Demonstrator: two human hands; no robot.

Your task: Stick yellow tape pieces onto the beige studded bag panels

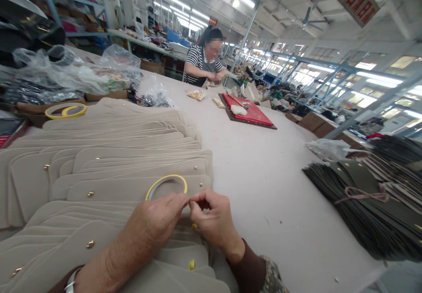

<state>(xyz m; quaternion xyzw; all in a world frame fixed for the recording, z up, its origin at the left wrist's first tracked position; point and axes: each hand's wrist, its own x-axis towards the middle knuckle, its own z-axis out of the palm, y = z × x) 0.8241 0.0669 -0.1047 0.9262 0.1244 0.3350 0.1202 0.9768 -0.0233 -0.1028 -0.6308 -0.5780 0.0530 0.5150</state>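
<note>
My left hand and my right hand meet fingertip to fingertip above a spread of beige leather-like panels. Both are closed in a pinch; what lies between the fingertips is too small to make out. Against the back of my left hand stands a roll of yellow-edged tape, its lower part hidden; whether the hand holds it I cannot tell. The panels overlap in rows and carry gold studs. A small yellow piece sits on a panel below my right hand.
Another tape roll lies at the left, near plastic bags. Across the white table lie a red board and a bag of gold parts. A co-worker works beyond. Tied dark panels sit at right.
</note>
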